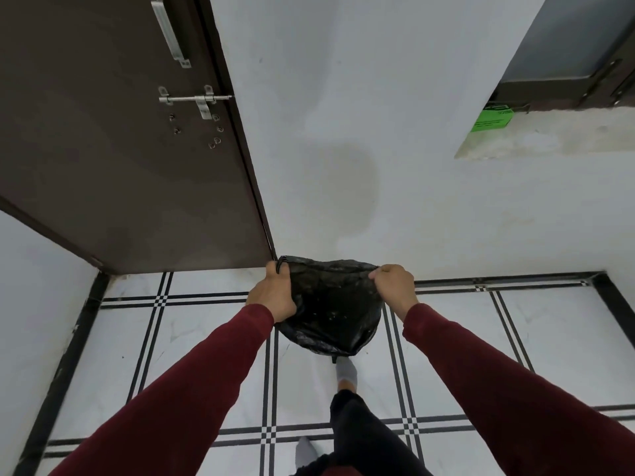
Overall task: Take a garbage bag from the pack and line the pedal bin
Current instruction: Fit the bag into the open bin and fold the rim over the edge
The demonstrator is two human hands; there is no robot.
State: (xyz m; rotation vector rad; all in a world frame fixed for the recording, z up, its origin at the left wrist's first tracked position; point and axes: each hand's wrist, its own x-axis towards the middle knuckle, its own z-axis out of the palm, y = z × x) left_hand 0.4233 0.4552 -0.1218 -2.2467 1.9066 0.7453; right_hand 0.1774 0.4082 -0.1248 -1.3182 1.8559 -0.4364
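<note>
bag: black bag [331, 304] spread open between both hands, its mouth toward the wall at 12 o'clock
left hand: left hand [273, 293] grips the bag's rim at 9 o'clock, fingers curled over the edge
right hand: right hand [395, 286] pinches the rim at 3 o'clock
sleeves: dark red sleeves [192, 389] reach in from 7 and 5 o'clock
foot: grey-socked foot [347, 372] just below the bag at 6 o'clock
floor: white tiles [213, 341] with black lines
door: brown door [120, 149] at 10 o'clock, with a bolt [196, 99]
ledge: green card [493, 120] on a ledge at 2 o'clock
</note>
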